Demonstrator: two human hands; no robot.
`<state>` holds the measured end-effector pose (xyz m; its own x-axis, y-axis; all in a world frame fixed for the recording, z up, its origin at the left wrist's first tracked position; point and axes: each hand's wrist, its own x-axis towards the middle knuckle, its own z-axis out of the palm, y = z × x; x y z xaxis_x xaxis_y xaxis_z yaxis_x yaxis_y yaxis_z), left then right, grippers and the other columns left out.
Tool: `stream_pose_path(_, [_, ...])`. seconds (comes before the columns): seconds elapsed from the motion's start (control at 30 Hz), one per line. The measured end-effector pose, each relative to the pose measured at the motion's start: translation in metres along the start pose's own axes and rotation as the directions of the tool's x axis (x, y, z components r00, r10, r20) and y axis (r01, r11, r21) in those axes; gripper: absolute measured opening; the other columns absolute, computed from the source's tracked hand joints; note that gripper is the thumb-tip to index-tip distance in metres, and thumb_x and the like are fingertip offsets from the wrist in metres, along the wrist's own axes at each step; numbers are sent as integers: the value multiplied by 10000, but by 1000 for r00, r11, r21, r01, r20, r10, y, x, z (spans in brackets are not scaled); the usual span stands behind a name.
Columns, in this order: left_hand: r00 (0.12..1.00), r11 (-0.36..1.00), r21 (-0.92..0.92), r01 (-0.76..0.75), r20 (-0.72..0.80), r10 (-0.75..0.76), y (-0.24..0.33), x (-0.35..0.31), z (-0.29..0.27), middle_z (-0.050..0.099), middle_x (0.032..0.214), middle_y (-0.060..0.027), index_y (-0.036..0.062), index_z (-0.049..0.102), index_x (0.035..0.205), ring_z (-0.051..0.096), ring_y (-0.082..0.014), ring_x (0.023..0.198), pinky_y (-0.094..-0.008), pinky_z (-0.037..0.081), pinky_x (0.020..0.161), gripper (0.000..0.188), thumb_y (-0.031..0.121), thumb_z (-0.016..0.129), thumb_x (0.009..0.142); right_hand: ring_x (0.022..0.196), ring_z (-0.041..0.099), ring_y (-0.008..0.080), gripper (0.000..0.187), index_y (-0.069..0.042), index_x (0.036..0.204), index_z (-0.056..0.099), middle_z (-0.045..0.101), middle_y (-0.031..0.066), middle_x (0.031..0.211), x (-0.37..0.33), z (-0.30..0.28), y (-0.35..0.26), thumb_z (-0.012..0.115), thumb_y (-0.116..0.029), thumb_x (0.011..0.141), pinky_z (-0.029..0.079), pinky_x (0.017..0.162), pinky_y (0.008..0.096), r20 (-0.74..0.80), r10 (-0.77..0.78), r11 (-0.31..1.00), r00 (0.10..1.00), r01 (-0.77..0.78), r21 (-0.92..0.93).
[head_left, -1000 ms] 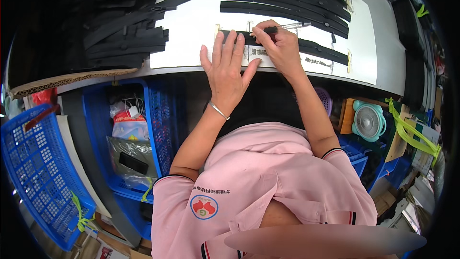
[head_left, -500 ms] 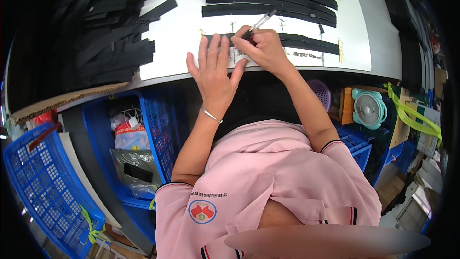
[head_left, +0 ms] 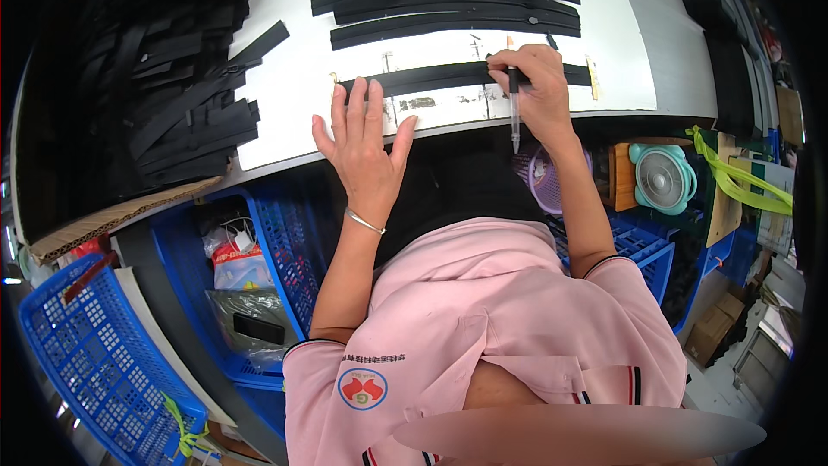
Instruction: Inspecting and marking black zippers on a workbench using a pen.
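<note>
A single black strip (head_left: 431, 79) lies across the white board (head_left: 285, 121) near the table's front edge. My left hand (head_left: 369, 151) is spread open, its fingertips resting on the strip's left end. Further right, my right hand (head_left: 545, 95) grips a pen (head_left: 516, 114) with a clear barrel. The fingers are closed just over the strip, and the pen's clear end hangs toward me; its tip is hidden by the hand. Dark marks and lines show on the board around the strip. Beyond it, several black strips (head_left: 457, 16) lie side by side.
A heap of black strips (head_left: 164, 78) covers the table's left side, with a cardboard edge (head_left: 129, 217) in front. Below are blue crates (head_left: 267, 259), a blue basket (head_left: 95, 354), a purple basket (head_left: 548, 185) and a turquoise fan (head_left: 662, 179).
My right hand has slid right along the strip, and the pen has swung from pointing up and away to hanging toward me. My left hand stays spread on the strip's left end.
</note>
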<state>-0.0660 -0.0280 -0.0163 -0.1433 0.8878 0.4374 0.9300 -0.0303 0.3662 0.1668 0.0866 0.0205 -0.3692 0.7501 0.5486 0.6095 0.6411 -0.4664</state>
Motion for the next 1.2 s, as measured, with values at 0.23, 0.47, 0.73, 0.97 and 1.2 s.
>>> stream_pose_path(0.23, [1000,1000,-18,15,26,-15,3,2,-2,546,1501,-111,87,581,1452,391,-314,1482,-582,166,1199,649,373,777,903,836,611,200,230,-134,961,761,666,-9,801,-7,-2,9,830,-37,764,429,894,354,-24,35,998,999,-34,53])
stream_pose_path(0.47, [987,914,-374,-160,-91,135,59,40,10,658,1322,-130,63,713,1251,575,-314,1268,-466,360,1121,401,193,792,880,850,621,212,207,-119,962,757,685,2,819,-8,-2,10,819,-46,778,430,902,367,-29,16,997,999,-14,72])
stream_pose_path(0.73, [992,900,-418,-128,-67,109,73,57,46,695,987,-35,66,773,974,623,-236,968,-387,431,890,131,76,775,843,838,621,204,205,-111,1042,772,685,12,818,-6,-2,11,802,-97,840,429,897,351,2,104,980,995,-103,169])
stream_pose_path(0.97, [994,902,-418,-109,-64,91,75,56,47,692,976,-29,73,779,936,624,-229,960,-372,426,890,114,72,789,823,836,614,195,107,-53,974,768,728,38,870,2,4,10,731,-142,928,466,848,327,-12,306,864,952,-272,423])
stream_pose_path(1.2, [994,903,-416,-105,-74,82,77,56,47,694,966,-28,75,778,938,628,-228,948,-374,434,875,126,68,797,813,708,575,209,130,3,871,717,719,42,822,-1,12,17,712,-114,925,456,784,343,46,247,899,968,-247,362])
